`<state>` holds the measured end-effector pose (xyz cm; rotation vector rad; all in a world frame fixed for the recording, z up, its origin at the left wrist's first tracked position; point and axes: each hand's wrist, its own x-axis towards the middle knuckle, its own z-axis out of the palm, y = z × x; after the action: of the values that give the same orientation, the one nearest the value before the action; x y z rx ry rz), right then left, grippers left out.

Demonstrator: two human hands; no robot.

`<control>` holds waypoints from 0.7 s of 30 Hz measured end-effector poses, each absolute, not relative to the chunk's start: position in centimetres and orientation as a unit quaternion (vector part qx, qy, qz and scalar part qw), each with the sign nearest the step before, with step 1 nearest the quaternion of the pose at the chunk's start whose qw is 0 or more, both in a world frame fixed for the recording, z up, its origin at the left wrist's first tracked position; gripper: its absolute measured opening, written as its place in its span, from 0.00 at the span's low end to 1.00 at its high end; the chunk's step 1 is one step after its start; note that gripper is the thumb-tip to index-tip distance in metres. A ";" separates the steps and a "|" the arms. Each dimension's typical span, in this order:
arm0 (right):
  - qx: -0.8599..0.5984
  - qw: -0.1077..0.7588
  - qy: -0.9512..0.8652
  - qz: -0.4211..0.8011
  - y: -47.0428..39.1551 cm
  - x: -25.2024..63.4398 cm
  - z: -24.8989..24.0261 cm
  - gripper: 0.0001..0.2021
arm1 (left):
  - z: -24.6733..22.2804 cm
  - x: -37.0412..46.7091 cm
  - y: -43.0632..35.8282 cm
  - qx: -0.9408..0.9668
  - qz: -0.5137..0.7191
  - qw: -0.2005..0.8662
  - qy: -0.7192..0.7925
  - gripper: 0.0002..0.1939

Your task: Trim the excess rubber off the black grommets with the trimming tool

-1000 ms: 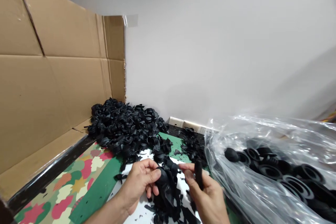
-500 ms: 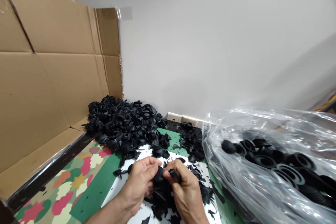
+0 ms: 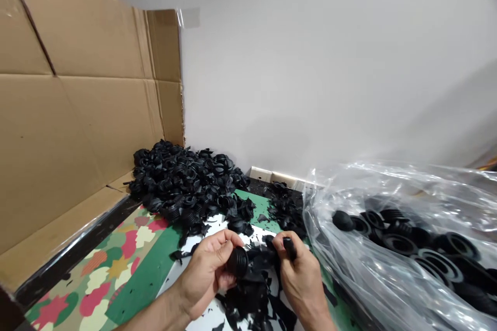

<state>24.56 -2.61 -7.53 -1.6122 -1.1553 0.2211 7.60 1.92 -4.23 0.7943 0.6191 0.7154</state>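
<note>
My left hand [image 3: 212, 264] is closed around a black ribbed rubber bellows [image 3: 237, 261], with its ridges facing right. My right hand [image 3: 298, 274], also closed, sits to the right, apart from the left. A black rod-like end, perhaps a handle [image 3: 289, 248], pokes out of its fist; the rest is hidden by the fingers. A dark flap of rubber [image 3: 260, 258] spans the gap between the hands; whether the right fingers pinch it is unclear. Under both hands, black rubber scraps [image 3: 248, 300] cover part of a white sheet [image 3: 176, 274].
A large heap of black ribbed parts [image 3: 186, 181] lies at the back left against a cardboard wall [image 3: 97, 114]. Black shreds [image 3: 285, 207] form a smaller pile behind my right hand. On the right, a clear plastic bag [image 3: 330, 258] holds several black rubber parts [image 3: 399, 243].
My right hand has moved right, away from the left, opening a gap with dark rubber across it. The bellows' ridges now show in my left hand. The view has shifted slightly.
</note>
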 end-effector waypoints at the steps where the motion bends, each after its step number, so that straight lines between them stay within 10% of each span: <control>1: -0.668 0.545 -0.498 0.096 -2.7 24.3 -7.5 0.14 | -4.4 7.6 2.1 0.373 0.341 0.812 0.293 0.17; 14: -0.462 0.670 -0.564 0.139 -3.2 21.4 -6.9 0.10 | -5.2 7.5 2.1 0.443 0.326 0.792 0.265 0.24; 21: -0.604 0.611 -0.498 0.117 -3.1 20.1 -6.8 0.12 | -4.3 7.5 1.3 0.508 0.315 0.738 0.312 0.23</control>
<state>20.09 -3.12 -6.80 -1.3935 -1.1489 0.2707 7.54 1.31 -4.33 1.1154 0.6847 0.6911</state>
